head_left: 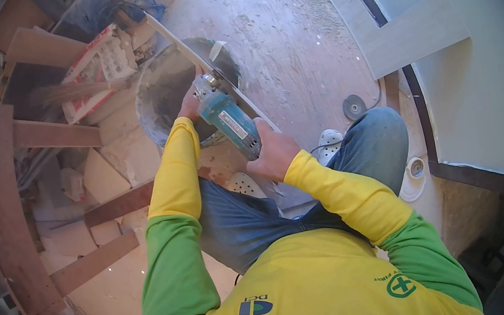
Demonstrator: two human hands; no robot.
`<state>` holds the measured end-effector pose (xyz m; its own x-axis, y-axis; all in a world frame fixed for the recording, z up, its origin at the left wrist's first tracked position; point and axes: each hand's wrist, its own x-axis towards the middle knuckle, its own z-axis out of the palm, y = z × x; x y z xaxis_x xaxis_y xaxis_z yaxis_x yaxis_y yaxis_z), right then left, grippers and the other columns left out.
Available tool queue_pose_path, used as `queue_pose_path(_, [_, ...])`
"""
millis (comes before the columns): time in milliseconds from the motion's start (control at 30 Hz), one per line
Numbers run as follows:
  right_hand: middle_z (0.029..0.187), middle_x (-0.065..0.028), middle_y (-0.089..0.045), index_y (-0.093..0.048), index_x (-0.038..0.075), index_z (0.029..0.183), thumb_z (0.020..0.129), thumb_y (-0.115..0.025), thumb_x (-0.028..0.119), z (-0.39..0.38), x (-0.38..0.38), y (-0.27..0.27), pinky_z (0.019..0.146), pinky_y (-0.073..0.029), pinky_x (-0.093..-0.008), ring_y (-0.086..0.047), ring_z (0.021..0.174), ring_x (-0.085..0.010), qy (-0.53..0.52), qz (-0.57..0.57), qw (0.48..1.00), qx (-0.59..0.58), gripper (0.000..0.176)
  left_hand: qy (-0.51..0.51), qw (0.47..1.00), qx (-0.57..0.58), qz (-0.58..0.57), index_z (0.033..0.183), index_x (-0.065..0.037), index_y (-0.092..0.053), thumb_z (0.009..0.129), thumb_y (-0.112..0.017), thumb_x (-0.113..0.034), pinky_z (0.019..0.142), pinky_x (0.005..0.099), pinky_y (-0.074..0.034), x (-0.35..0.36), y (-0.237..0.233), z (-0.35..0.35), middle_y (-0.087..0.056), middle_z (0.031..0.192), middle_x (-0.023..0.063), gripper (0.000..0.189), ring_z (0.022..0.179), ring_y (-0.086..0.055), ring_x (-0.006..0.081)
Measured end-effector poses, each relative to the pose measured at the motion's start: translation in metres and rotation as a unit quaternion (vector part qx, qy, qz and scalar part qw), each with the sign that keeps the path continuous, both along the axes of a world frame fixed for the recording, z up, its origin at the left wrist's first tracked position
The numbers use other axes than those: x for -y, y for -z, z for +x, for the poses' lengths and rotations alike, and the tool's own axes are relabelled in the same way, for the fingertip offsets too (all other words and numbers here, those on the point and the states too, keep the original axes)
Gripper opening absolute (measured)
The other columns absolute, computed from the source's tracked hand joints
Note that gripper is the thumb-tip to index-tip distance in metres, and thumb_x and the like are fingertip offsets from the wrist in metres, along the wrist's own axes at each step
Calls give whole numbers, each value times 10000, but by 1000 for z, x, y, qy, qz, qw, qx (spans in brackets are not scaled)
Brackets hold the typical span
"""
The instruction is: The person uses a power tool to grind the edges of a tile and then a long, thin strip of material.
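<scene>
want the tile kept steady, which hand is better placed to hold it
Left, probably: the left hand sits by the grinder head, beside the tile strip; the right hand grips its body.

Dusty plywood floor (293, 36) scattered with grit, pale plastered wall (483, 105) on the right, dark baseboard strip (428, 126) along its foot, bare wooden beams (55, 135) and broken tile pieces (103, 175) on the left, warm daylight.

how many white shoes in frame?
2. One white shoe shows just below the grinder, between the person's arms. The other is beside the right knee. The legs partly hide both.
</scene>
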<state>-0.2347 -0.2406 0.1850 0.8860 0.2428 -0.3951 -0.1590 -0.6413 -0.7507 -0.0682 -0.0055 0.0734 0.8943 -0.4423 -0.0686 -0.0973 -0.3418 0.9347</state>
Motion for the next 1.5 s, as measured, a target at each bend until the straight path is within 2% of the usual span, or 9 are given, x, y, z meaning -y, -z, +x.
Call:
queue_pose_path(400, [1089,-346,-672,-350,12,1448,755,-734,268,-18,8,-1,941,-529,-532,-659,1038,-511,4,-15,1000,4,833,294,694,-392,-528,1538,-133,-401,1146,-324,-336,1241,313,-290,-8,42,41,-640,1319,26,449,1215,-561,154])
queue_pose_path(633, [1097,-351,-667,-351,5,1456,754,-725,263,-20,9,-5,948,-526,-526,-659,1042,-509,0,-24,1000,-4,835,1,889,-290,-355,1581,-132,-341,1144,-350,-245,1244,326,-284,-18,56,33,-637,1312,34,451,1222,-554,129])
queue_pose_path(700, [1100,-348,-667,-351,4,1456,755,-725,262,-19,9,-10,947,-526,-525,-659,1046,-506,3,-24,1000,-3,836,89,994,27,-54,1609,-128,-286,1136,-385,-222,1244,323,-272,-24,72,38,-625,1323,33,493,1224,-548,125])
queue_pose_path(767, [1104,-346,-668,-350,3,1456,755,-724,262,-12,5,-15,946,-526,-523,-658,1050,-503,7,-24,1000,-6,836,135,920,-203,-307,1612,-124,-278,1129,-408,-221,1231,319,-290,-33,79,53,-623,1327,34,510,1223,-551,127])
queue_pose_path(800, [1106,-345,-668,-352,4,1451,755,-728,265,-8,3,-14,944,-526,-523,-658,1053,-500,8,-14,1000,-11,834,163,733,-406,-521,1615,-119,-270,1122,-432,-221,1219,316,-309,-35,84,57,-621,1331,34,528,1222,-554,129])
queue_pose_path(900, [1105,-343,-669,-357,6,1437,754,-736,271,2,-4,-10,938,-525,-525,-656,1058,-496,9,-8,1000,-6,825,14,991,102,82,1633,-105,-220,1108,-475,-222,1161,306,-385,-9,17,10,-603,1359,34,596,1200,-562,151])
queue_pose_path(1167, [1091,-346,-671,-370,7,1409,751,-742,268,0,0,-14,937,-525,-529,-656,1046,-505,-3,-13,1000,-16,799,-11,987,-100,-129,1617,-101,-266,1093,-506,-197,1170,312,-379,-21,47,27,-595,1377,50,584,1226,-555,170])
queue_pose_path(1300, [1093,-354,-668,-373,7,1407,753,-737,264,-14,7,-10,943,-523,-535,-655,1040,-513,1,-18,1000,-6,792,108,775,-386,-489,1599,-130,-348,1063,-559,-139,1167,292,-371,-21,45,40,-633,1331,45,576,1242,-537,144])
queue_pose_path(1500, [1100,-351,-669,-361,-7,1433,755,-753,289,-22,12,-17,944,-527,-530,-659,1045,-510,3,-17,1000,-10,837,-29,931,-243,-270,1663,-211,-216,954,-717,-101,1108,254,-379,-48,116,65,-557,1475,97,876,1283,-496,121])
